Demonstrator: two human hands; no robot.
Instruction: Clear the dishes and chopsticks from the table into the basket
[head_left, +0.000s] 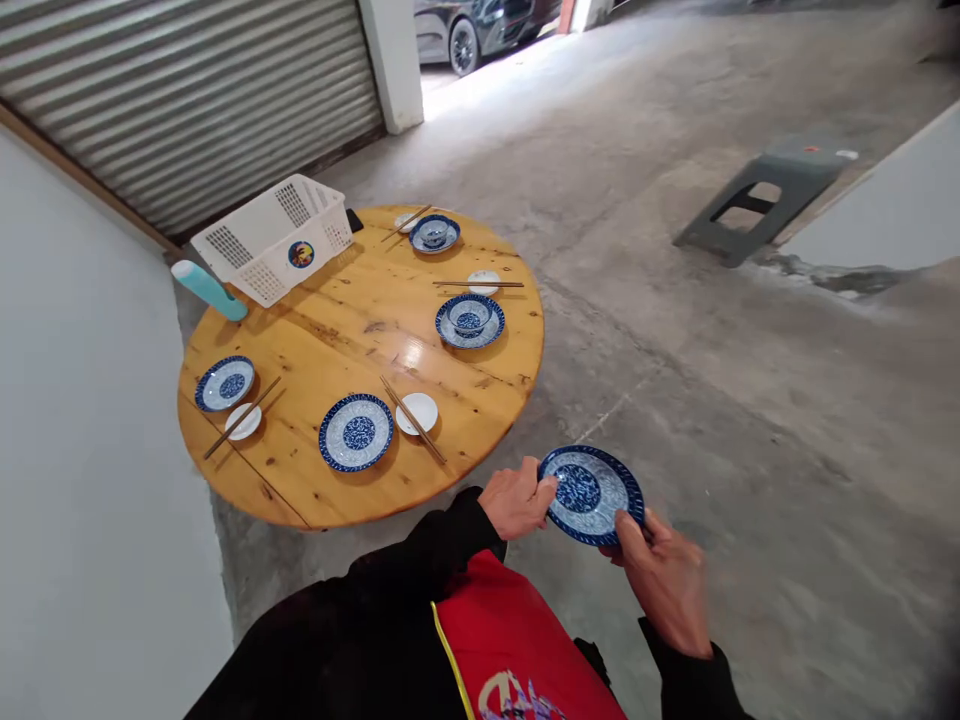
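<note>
A blue-and-white patterned plate (600, 488) is held up over the floor, to the right of the table's near edge. My left hand (517, 500) grips its left rim, thumb on top. On the other side, my right hand (664, 570) pinches the lower right rim with the thumb over the face. Whether another dish lies under it, I cannot tell. The round wooden table (352, 345) bears similar plates, one at the near edge (356, 432) and one at the left (225, 384). Small white saucers (421, 413) with chopsticks (411, 418) lie beside them.
Two plates with bowls (469, 316) sit on the table's right and far sides. A white plastic basket (277, 240) and a turquoise bottle (210, 290) stand at the back left. A grey stool (765, 195) is on the concrete floor, near a white wall.
</note>
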